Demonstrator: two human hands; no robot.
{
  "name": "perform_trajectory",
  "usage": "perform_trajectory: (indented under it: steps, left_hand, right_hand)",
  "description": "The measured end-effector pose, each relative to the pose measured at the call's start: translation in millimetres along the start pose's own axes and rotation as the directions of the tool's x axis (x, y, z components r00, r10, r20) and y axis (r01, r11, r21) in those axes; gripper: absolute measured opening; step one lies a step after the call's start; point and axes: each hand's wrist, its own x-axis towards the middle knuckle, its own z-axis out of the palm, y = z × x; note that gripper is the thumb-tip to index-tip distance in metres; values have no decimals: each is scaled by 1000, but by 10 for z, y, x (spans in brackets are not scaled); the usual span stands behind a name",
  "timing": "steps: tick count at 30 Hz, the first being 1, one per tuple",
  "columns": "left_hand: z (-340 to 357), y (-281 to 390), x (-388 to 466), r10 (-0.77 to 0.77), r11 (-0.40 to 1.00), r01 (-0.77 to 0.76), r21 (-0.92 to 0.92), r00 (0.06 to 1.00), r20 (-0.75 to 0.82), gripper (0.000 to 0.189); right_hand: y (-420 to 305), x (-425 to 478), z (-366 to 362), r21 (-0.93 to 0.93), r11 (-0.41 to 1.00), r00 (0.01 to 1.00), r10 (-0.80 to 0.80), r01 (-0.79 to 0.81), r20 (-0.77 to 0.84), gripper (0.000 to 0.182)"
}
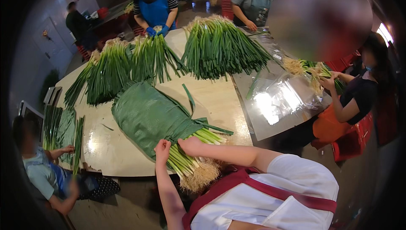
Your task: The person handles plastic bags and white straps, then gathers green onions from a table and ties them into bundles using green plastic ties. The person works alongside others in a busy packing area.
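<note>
In front of me a green woven plastic sack (149, 116) lies slantwise on the wooden table, with a bundle of green onions (184, 163) inside. Their white stems and bushy roots stick out of its mouth, over the near edge. My left hand (162, 150) has its fingers closed on the sack's rim, at the left of the stems. My right hand (190, 146) rests over the stems, with its fingertips at the same rim close by; part of its grip is hidden. Loose green strips trail from the sack's right side.
Big heaps of green onions (222, 49) lie along the table's far side. Across the table a co-worker's blue-gloved hands (157, 31) hold stems. A metal table (266, 128) with clear plastic bags adjoins at right. Other people work at left, right and behind.
</note>
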Motion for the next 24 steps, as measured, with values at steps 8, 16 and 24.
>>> perform_trajectory:
  steps: [8, 16, 24]
  left_hand:
    - [-29, 49, -101, -2, 998, 4, 58, 999, -39, 17]
    - [-60, 240, -437, 474, 560, -106, 822, 855, -212, 49]
    - [-272, 103, -292, 372, 584, 31, 811, 878, -301, 16]
  right_hand:
    - [130, -164, -188, 119, 992, 997, 33, -41, 65, 24]
    - [652, -82, -394, 80, 992, 974, 116, -102, -197, 52]
    - [783, 243, -225, -67, 994, 962, -104, 90, -252, 23]
